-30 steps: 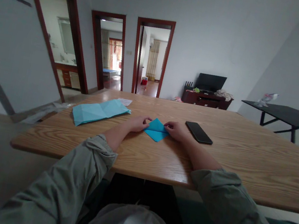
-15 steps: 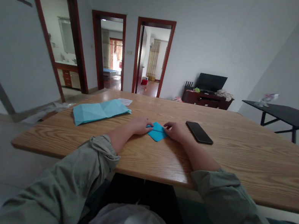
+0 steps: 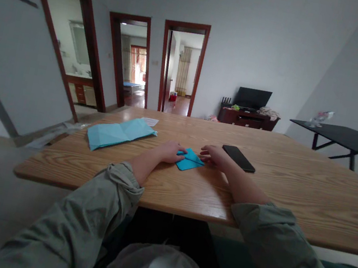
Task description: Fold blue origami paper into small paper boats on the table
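Observation:
A small folded piece of bright blue paper (image 3: pixel 190 161) lies on the wooden table, turned slightly, with a crease line across it. My left hand (image 3: pixel 170 152) grips its left corner, fingertips resting on top. Just off the right corner is my right hand (image 3: pixel 214 154), its fingers apart and holding nothing. A larger folded sheet of light blue paper (image 3: pixel 120 134) lies to the left of my left hand.
A black phone (image 3: pixel 238 158) lies right of my right hand, close to it. A small white paper (image 3: pixel 150 122) sits behind the light blue sheet. The wooden table (image 3: pixel 294 186) has its front edge below my forearms. Farther right stands a black table (image 3: pixel 348 137).
My right hand has let go of the small blue paper and moved a little to the right. The paper has turned slightly, its right corner now lower, with my left hand still on it.

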`<state>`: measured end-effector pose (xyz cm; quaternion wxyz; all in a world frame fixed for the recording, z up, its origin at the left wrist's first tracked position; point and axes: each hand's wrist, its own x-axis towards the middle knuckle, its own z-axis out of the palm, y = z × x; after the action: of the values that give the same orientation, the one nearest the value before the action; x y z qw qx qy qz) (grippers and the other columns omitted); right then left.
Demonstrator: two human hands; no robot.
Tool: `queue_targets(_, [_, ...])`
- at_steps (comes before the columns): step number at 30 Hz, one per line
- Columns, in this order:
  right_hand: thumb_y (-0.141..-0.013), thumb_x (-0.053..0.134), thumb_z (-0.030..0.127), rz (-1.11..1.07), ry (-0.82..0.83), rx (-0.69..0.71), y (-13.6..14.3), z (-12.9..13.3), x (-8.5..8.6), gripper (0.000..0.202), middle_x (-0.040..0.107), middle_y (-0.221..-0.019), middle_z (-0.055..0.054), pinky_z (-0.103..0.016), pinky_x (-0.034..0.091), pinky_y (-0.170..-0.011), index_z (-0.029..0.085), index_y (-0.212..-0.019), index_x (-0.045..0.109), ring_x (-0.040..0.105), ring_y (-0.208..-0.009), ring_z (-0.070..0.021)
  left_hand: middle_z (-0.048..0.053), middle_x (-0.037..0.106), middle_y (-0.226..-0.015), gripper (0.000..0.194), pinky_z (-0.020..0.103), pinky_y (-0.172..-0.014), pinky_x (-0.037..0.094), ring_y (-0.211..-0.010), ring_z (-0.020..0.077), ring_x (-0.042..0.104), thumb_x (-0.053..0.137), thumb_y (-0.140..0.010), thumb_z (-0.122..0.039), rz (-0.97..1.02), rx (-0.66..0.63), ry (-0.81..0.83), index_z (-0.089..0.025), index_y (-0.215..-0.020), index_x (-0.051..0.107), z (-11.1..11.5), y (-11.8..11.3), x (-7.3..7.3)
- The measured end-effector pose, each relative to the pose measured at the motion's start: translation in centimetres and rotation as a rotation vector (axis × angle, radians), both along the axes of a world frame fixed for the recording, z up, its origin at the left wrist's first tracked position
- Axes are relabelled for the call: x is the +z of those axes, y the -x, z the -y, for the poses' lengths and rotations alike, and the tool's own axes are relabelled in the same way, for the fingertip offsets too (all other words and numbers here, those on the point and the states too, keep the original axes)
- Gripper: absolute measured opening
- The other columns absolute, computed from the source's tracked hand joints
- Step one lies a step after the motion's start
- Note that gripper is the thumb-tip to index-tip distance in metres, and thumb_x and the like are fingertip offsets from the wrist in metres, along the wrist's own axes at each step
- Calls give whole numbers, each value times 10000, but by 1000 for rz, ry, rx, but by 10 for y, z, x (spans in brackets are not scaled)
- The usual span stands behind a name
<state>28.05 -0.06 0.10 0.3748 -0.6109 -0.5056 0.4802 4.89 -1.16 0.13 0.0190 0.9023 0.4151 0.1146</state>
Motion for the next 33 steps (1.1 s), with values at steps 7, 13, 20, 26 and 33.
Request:
queue_targets(7, [-781, 624, 300, -40, 34, 40, 2, 7, 3, 260, 664, -1010, -115, -176, 402, -391, 176, -1001, 565, 613, -556, -111, 48, 637, -1105, 514, 278, -793, 469, -931, 202, 603, 681, -708, -463, 210, 60, 210, -243, -1165, 603, -5, -2, -2])
queue_targets(13, [-773, 642, 425, 196, -143, 183, 3, 13, 2, 329, 689, -873, -64, -176, 307, -364, 196, -1008, 646, 487, -470, -74, 35, 609, -950, 739, 214, -551, 457, -743, 153, 597, 782, -583, -382, 379, 79, 438, -210, -1234, 477, -8, 3, -1])
queue_targets(20, [-691, 742, 329, 303, -255, 279, 11, 22, 10, 373, 696, -821, -59, -224, 443, -557, 162, -1018, 674, 594, -668, -143, 43, 596, -959, 892, 217, -585, 461, -747, 147, 601, 811, -536, -296, 525, 78, 474, -200, -1340, 437, -7, 1, 3])
queue_targets(26, [-714, 688, 267, 258, -469, 288, 14, 16, 11, 317, 684, -813, -51, -253, 465, -622, 149, -1008, 664, 595, -711, -153, 72, 667, -929, 772, 274, -682, 496, -800, 183, 634, 803, -558, -253, 700, -33, 629, -143, -1265, 513, -12, -5, 0])
queue_targets(33, [-792, 558, 488, 39, -542, 28, 6, 19, 23, 429, 689, -993, -80, -303, 474, -688, 188, -1090, 630, 617, -839, -194, 84, 686, -941, 528, 329, -756, 516, -830, 193, 640, 815, -567, -336, 1224, -23, 485, -120, -999, 602, -24, 2, 13])
